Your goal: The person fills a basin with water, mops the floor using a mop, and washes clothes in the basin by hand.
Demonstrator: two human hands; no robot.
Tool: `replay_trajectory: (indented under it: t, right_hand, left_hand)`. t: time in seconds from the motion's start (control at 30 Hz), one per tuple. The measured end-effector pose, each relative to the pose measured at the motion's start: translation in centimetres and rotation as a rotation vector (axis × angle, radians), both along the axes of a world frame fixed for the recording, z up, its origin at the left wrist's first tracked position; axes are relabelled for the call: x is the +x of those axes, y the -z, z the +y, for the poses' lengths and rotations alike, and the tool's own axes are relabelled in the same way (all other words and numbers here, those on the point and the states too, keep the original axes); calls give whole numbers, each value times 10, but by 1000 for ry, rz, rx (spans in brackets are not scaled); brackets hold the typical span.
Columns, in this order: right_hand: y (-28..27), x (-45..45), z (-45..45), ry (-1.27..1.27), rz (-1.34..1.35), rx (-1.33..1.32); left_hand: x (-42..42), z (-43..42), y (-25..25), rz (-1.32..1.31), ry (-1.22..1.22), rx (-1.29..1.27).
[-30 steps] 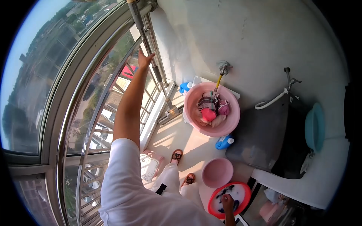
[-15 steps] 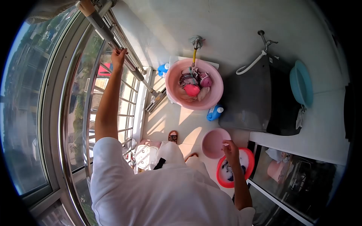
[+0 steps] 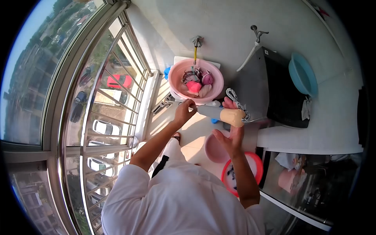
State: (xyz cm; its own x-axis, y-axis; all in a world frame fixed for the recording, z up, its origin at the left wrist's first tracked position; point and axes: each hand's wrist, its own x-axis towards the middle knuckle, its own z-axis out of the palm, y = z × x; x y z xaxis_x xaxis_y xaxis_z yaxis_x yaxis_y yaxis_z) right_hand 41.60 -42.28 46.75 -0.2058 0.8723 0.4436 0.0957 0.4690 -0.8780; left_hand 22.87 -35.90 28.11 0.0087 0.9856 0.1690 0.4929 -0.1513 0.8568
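My left hand (image 3: 185,111) is closed around the grey pole of a mop (image 3: 209,112), near the middle of the view. The pole's beige end (image 3: 232,116) points right, and a black-and-white cord loop (image 3: 236,102) hangs from it. Behind that end my right hand (image 3: 234,137) is spread, thumb and fingers apart and not wrapped around it; whether the palm touches it I cannot tell. Down by the railing wall lies the mop's flat head (image 3: 163,103), partly hidden.
A pink basin (image 3: 174,84) of wet clothes stands under a tap (image 3: 197,40). A grey washing machine (image 3: 250,86) is on the right, with a teal basin (image 3: 303,74) beside it. A small pink basin (image 3: 213,152) and a red basin (image 3: 258,168) sit below. Metal railing (image 3: 84,156) runs along the left.
The mop pole has swung from the railing at upper left to in front of me. My left hand came down and right with it; my right hand rose to its beige end.
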Motion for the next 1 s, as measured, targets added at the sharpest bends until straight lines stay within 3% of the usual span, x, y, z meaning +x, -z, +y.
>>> replay_trajectory:
  t: [0.07, 0.17, 0.27, 0.3, 0.33, 0.6, 0.73, 0.87, 0.93, 1.0]
  right_hand:
    - [30, 24, -22, -70, 144, -105]
    - [64, 57, -59, 49, 290, -188]
    - [77, 76, -84, 184, 438, -251]
    - [83, 81, -88, 224, 464, -259]
    - [92, 90, -88, 266, 491, -265]
    - [120, 125, -58, 544, 547, -360]
    - [129, 133, -36, 760, 664, -436]
    - [120, 123, -1, 879, 538, -436]
    - [111, 120, 12, 855, 757, -472]
    - [104, 112, 32, 868, 683, -421]
  left_hand:
    - [26, -28, 12, 49, 49, -25]
    - [34, -48, 35, -28, 383, -61]
    - [17, -28, 54, 118, 572, -102]
    - [11, -17, 59, 247, 473, -176]
    - [4, 1, 78, 199, 405, -224]
    - [-13, 202, 213, 536, 239, -324]
    - [-9, 291, 261, 799, 282, -312]
    - [-5, 360, 310, 974, 418, -235]
    - [0, 391, 329, 1034, 506, -204]
    - [5, 416, 340, 1074, 510, -210]
